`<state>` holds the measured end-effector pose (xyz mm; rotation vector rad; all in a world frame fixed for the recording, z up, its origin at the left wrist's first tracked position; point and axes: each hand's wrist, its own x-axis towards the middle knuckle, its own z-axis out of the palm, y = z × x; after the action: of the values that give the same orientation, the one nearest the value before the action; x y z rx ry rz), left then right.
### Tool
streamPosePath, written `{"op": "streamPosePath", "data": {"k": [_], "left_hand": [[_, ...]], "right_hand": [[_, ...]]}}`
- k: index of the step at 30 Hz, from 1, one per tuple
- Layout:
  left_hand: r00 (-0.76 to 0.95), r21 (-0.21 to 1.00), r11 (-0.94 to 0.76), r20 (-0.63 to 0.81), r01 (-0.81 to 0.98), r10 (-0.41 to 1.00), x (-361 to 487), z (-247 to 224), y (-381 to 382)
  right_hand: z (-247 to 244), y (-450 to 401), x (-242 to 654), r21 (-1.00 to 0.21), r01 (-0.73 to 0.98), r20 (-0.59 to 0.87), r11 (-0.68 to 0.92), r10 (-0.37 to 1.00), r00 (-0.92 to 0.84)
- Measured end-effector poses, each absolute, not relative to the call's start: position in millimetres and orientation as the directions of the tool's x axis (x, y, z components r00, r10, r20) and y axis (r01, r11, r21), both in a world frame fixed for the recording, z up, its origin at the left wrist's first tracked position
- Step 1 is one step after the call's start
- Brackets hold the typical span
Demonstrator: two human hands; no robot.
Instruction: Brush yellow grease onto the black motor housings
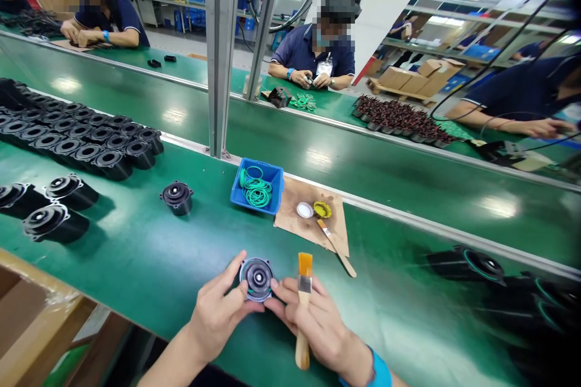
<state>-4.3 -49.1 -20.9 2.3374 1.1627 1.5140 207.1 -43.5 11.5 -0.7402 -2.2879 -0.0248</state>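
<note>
My left hand [216,305] is closed around the left side of a round black housing cover [258,279] with stepped rings and a pale centre. A bit of green ring shows at its edge. My right hand [318,317] has a flat paintbrush [304,308] tucked between its fingers, orange bristles pointing up. Its thumb and fingertips also press on the cover's right side. Beyond the hands stands a blue bin [256,186] of green rubber rings [258,193]. A stained cardboard sheet [295,187] beside it carries a white lid [305,210], a yellow cap [322,210] and a second brush [336,249].
One black housing [177,197] stands alone left of the bin. Many black housings [68,145] stand in rows at the left. Several ringed housings [472,265] lie at the right. A metal post [220,54] rises at the bench's far edge. Co-workers [313,54] sit across.
</note>
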Motion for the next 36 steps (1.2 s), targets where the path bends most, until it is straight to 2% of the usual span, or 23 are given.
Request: {"op": "streamPosePath", "data": {"k": [6,9,10,12,15,16,18,21,26,32,36], "left_hand": [[0.152,0.623,-0.658,0.667,0.424,0.729,2.2,-30.9,-59.4],[0.121,0.623,-0.67,0.69,0.403,0.714,3.8,-34.8,-59.6],[0.111,0.623,-0.67,0.693,0.403,0.712,3.7,-34.5,-59.0],[0.089,0.643,-0.648,0.679,0.408,0.729,2.8,-31.8,-57.3],[0.049,0.703,-0.566,0.608,0.43,0.792,1.0,-25.2,-55.3],[0.034,0.718,-0.538,0.586,0.442,0.809,0.7,-23.4,-54.9],[0.024,0.733,-0.486,0.542,0.477,0.84,0.6,-21.7,-54.7],[0.066,0.728,-0.426,0.467,0.538,0.882,1.0,-24.9,-55.2],[0.089,0.73,-0.371,0.395,0.574,0.915,1.7,-32.4,-55.2],[0.067,0.762,-0.352,0.379,0.544,0.923,2.1,-27.0,-53.3],[0.061,0.773,-0.343,0.369,0.534,0.927,1.3,-26.3,-54.1]], "right_hand": [[11.3,-47.4,207.1,-0.145,0.409,0.625,0.901,0.404,-0.668],[6.3,-43.1,206.0,-0.137,0.355,0.669,0.925,0.351,-0.655],[6.0,-41.6,206.0,-0.179,0.339,0.689,0.924,0.364,-0.626],[9.9,-39.2,207.2,-0.39,0.317,0.689,0.865,0.502,-0.523],[26.7,-38.1,212.3,-0.787,0.207,0.507,0.581,0.801,-0.319],[33.5,-38.2,214.5,-0.868,0.138,0.429,0.477,0.86,-0.276],[45.5,-38.5,218.6,-0.951,0.004,0.301,0.309,0.928,-0.218],[54.6,-39.3,222.1,-0.989,-0.014,0.148,0.148,0.973,-0.178],[54.7,-42.0,220.6,-0.988,0.134,0.063,0.081,0.99,-0.127],[54.3,-38.7,210.4,-0.983,0.098,-0.167,-0.153,0.972,-0.167],[51.8,-34.7,205.7,-0.977,0.078,-0.208,-0.198,0.965,-0.161]]}}
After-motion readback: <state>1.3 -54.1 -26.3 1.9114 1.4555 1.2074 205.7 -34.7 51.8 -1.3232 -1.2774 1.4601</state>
